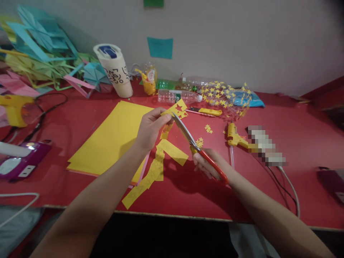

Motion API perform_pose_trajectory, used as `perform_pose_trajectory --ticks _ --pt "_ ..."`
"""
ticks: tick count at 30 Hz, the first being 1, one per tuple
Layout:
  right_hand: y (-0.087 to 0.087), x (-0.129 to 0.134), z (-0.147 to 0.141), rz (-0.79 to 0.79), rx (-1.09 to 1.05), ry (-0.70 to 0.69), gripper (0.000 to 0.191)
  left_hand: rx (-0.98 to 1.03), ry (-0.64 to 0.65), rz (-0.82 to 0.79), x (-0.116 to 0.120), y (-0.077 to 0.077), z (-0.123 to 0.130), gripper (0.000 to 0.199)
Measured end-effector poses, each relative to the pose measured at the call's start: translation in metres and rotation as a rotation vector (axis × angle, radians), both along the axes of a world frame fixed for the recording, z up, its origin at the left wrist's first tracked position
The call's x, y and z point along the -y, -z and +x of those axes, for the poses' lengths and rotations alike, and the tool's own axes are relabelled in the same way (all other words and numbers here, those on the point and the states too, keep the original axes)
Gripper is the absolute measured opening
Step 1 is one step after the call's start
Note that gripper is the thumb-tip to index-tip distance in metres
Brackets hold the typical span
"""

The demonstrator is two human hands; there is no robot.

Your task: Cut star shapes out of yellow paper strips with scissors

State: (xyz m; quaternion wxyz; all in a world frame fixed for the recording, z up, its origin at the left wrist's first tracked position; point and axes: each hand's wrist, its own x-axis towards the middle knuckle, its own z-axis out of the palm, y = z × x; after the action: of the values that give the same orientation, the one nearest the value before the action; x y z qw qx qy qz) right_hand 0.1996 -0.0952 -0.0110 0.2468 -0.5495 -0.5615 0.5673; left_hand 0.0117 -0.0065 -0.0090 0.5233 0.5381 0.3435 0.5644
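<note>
Partly cut, the yellow strip (180, 106) is pinched in the left hand (150, 129) above the stack's right edge; red-handled scissors (205, 159) are gripped in the right hand (205, 163). Right of the yellow stack (113, 132), loose stars (208, 128) lie cut, while marked strips (154, 168) remain uncut.

Present were: red-handled scissors (212, 165), one pair; yellow hot-glue guns (16, 111) (233, 135), two; lidded white tumbler (118, 77), one; yellow utility knife (212, 112), one; wall-mounted paper pieces (160, 48) (153, 3), two.
</note>
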Motion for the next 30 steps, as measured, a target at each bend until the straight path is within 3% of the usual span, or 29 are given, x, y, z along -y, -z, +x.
perform_pose_trajectory --ticks 30 --pt "-0.0041 0.0022 0.0001 0.022 -0.024 0.012 0.051 -0.039 -0.005 0.004 -0.0006 -0.0023 -0.0023 0.015"
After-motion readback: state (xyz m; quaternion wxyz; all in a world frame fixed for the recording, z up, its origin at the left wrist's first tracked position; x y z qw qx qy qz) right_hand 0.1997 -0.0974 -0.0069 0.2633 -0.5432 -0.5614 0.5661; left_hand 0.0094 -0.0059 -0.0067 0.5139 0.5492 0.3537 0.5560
